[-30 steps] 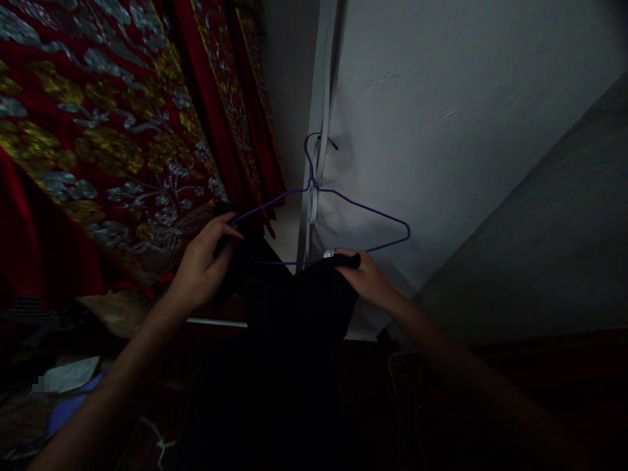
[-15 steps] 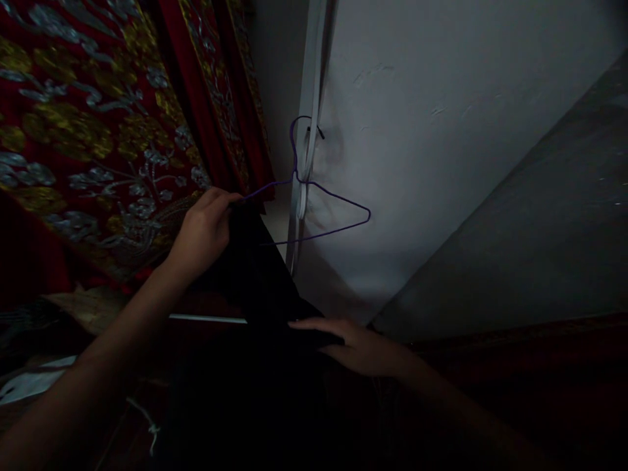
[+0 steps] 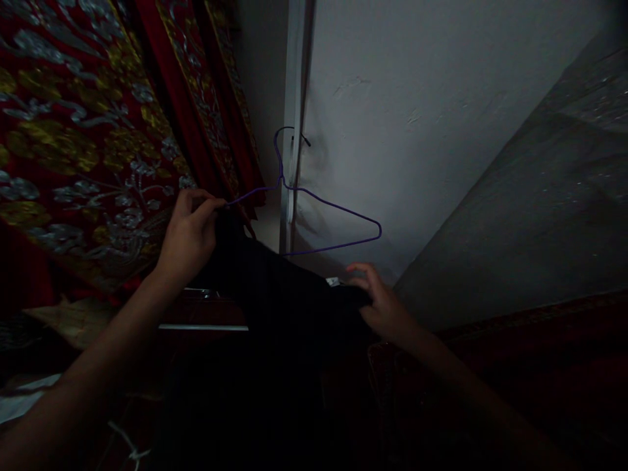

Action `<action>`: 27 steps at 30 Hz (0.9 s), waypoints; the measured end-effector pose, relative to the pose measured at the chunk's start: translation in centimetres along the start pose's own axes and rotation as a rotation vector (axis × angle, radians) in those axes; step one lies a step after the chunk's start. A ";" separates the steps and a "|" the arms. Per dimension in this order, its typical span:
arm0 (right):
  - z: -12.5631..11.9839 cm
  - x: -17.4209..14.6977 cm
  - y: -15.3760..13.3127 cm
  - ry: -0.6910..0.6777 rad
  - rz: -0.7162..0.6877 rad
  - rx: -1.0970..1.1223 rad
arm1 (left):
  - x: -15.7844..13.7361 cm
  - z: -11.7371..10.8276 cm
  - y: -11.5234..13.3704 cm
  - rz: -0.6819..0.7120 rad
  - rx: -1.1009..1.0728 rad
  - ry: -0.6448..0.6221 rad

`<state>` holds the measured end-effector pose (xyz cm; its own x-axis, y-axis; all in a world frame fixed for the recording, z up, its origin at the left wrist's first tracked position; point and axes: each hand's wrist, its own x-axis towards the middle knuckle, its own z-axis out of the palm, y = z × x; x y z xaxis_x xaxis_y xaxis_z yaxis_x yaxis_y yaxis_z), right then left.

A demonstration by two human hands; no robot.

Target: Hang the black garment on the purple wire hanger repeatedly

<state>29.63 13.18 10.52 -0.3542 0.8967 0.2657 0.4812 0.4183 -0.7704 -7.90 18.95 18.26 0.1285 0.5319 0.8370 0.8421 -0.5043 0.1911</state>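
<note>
A purple wire hanger (image 3: 338, 208) hangs by its hook against a pale vertical strip, its right side bare. My left hand (image 3: 189, 229) pinches the hanger's left end together with a black garment (image 3: 289, 294), which covers that end. Lower and to the right, my right hand (image 3: 377, 297) grips the garment's other upper edge, just below the hanger's right end and apart from it. A small white tag (image 3: 333, 282) shows at the garment's edge near my right fingers. Most of the garment's lower part is lost in the dark.
On the left hangs a red cloth (image 3: 93, 131) with gold and silver floral decoration. Behind the hanger stands a pale wall (image 3: 417, 98), with a grey slanted surface (image 3: 540, 209) to its right. A white cord (image 3: 128, 445) lies at the lower left.
My right hand has moved up and to the right, stretching the black garment's upper edge toward the hanger's right end. The white tag has come into view. My left hand keeps its hold.
</note>
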 end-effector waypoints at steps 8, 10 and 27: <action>-6.4 5.1 0.5 0.630 -0.161 -0.071 | 0.4 0.1 -0.2 0.033 0.002 -0.002; -7.6 6.4 -0.5 0.455 -0.136 -0.028 | 0.6 0.1 -0.4 0.017 -0.003 0.031; -5.0 11.6 4.0 0.318 0.170 0.456 | 0.9 -0.4 -1.1 -0.083 0.011 0.005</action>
<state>31.46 26.02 13.39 -0.0099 0.9748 0.2231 0.0913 0.2230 -0.9705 -8.93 19.70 18.99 0.0553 0.5677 0.8214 0.8554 -0.4512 0.2543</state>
